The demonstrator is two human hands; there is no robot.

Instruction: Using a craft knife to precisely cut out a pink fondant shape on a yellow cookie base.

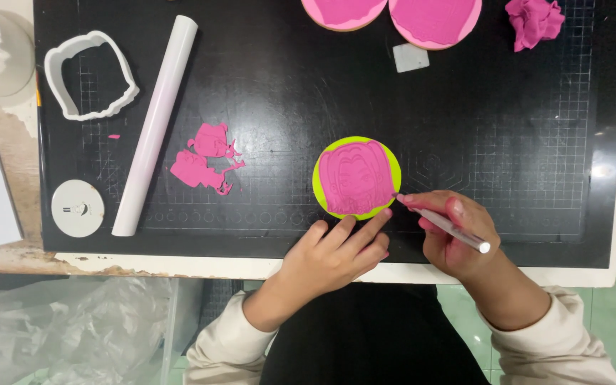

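A black cutting mat (507, 142) with a faint grid filled most of the frame. On its left side lay a long white rolling pin (155, 125), slanting from the top toward the lower left. A white cookie cutter (90, 75) sat in the upper left, and two pink-topped discs (393, 14) ran off the top edge. Just right of centre lay a lime-green disc (357, 178) bearing a pink embossed figure (354, 182). The left hand (333, 260), lower centre, lay open, its fingertips touching the disc's lower rim. The right hand (458, 235) gripped a thin white tool (445, 222), its tip at the disc's right edge. Pink scraps (207, 158) lay left of centre, a pink lump (534, 21) at upper right.
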